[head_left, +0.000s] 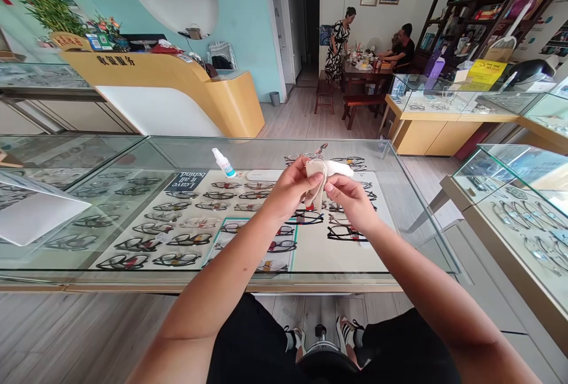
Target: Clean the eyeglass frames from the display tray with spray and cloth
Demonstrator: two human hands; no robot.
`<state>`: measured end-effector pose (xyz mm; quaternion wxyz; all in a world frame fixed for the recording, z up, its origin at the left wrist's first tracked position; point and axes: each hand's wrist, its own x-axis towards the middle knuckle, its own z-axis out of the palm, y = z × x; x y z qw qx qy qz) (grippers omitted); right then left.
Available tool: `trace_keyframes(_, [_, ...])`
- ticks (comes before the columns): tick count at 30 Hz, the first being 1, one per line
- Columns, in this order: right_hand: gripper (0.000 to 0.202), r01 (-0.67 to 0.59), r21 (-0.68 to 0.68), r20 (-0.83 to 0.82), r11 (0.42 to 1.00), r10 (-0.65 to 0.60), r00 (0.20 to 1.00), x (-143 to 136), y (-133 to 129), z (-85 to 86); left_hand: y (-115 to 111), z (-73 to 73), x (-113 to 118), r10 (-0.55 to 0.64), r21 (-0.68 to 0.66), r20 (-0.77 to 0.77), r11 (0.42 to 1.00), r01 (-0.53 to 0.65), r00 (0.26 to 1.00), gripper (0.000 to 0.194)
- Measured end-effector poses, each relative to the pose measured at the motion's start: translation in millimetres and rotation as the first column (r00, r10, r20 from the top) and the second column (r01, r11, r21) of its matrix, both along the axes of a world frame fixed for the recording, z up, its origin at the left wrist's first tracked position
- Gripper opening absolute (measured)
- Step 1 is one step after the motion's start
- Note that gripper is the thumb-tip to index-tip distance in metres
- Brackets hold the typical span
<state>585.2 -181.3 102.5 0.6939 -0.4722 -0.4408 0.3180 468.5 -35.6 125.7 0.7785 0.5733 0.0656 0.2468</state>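
Over the glass display counter, my left hand [293, 186] pinches a beige cleaning cloth [316, 180] between thumb and fingers. From the other side, my right hand [350, 194] is closed on the same cloth, its fingertips close to the left thumb. Thin parts of a pair of eyeglasses [323, 148], with a reddish temple tip, show just above the cloth; most of that frame is hidden by the cloth and fingers. A white, bunched piece [339, 168] lies just behind my right fingers. Left of the hands, a white spray bottle [224, 163] stands on the glass top.
Several rows of eyeglasses [177, 258] lie inside the glass display case [355, 280]. A white panel-like object [35, 209] is at the left. Another display case [528, 224] stands to the right. Two people [339, 47] are at a table in the back.
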Motion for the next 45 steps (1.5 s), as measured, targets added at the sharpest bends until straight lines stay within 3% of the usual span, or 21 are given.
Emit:
trace_keyframes(9, [0.041,0.028,0.029,-0.001,0.999,-0.028,1.000,1.7,-1.9,-0.3,11.1,7.1,-7.6,-0.091,-0.001,0.004,0.996,0.091,0.996,0.061])
trace_keyframes(12, [0.036,0.010,0.042,-0.024,0.999,-0.009,1.000,2.2,-1.7,-2.7,10.0,8.2,-9.1,-0.108,0.041,-0.012,0.993,0.109,0.994,0.054])
trace_keyframes(16, [0.036,-0.005,0.040,-0.051,0.999,0.007,0.999,2.8,-0.9,-4.7,4.8,6.0,-7.3,-0.084,0.024,0.009,0.996,0.083,0.996,0.047])
trace_keyframes(23, [0.036,-0.009,0.029,-0.045,1.000,0.010,0.999,3.8,-0.8,-6.2,1.9,0.9,-2.2,0.009,-0.057,0.013,0.998,-0.008,1.000,0.063])
trace_keyframes(26, [0.039,-0.006,0.031,-0.048,0.999,0.008,0.999,3.9,-0.9,-5.8,3.3,0.3,-2.6,0.001,-0.016,0.019,1.000,-0.001,1.000,0.068])
trace_keyframes(32, [0.041,-0.013,0.028,-0.071,1.000,0.015,0.997,4.4,0.3,-5.1,5.6,0.0,-6.3,-0.018,0.181,-0.021,0.983,0.022,1.000,0.054])
trace_keyframes(36, [0.041,-0.040,0.027,-0.111,0.999,0.043,0.993,3.7,1.2,-4.8,4.3,1.4,-5.6,-0.016,0.173,-0.022,0.985,0.019,1.000,0.050])
trace_keyframes(40, [0.038,-0.038,0.022,-0.079,0.999,0.039,0.996,4.0,0.7,-5.8,3.1,1.4,-4.3,0.036,0.162,0.012,0.986,-0.037,0.999,0.051])
trace_keyframes(45, [0.038,-0.031,0.015,-0.037,0.999,0.031,0.999,3.3,-0.5,-4.6,0.9,-0.2,-3.4,0.124,0.263,0.010,0.957,-0.122,0.992,0.055])
